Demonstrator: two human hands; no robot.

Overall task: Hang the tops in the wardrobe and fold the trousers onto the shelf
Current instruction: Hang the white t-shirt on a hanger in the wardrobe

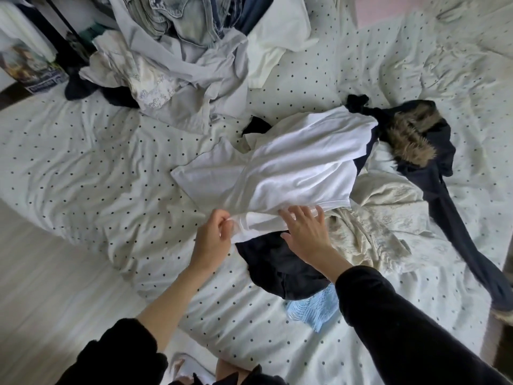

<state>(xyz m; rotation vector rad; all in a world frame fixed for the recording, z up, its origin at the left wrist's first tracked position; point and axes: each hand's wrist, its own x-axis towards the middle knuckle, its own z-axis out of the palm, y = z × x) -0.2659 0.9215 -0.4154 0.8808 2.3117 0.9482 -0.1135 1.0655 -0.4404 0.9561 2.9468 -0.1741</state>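
Gripping white top (291, 168) hem — hands (213, 234) near bed edge.

black garment (280, 270) partly under white top (291, 168), coat sleeve (472, 259) cropped

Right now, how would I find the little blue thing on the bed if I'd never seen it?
Start at the spotty bed sheet, then find the black garment just below the two hands. The blue cloth pokes out from under its near edge, beside the right sleeve. It is the only light blue, knitted-looking piece there.
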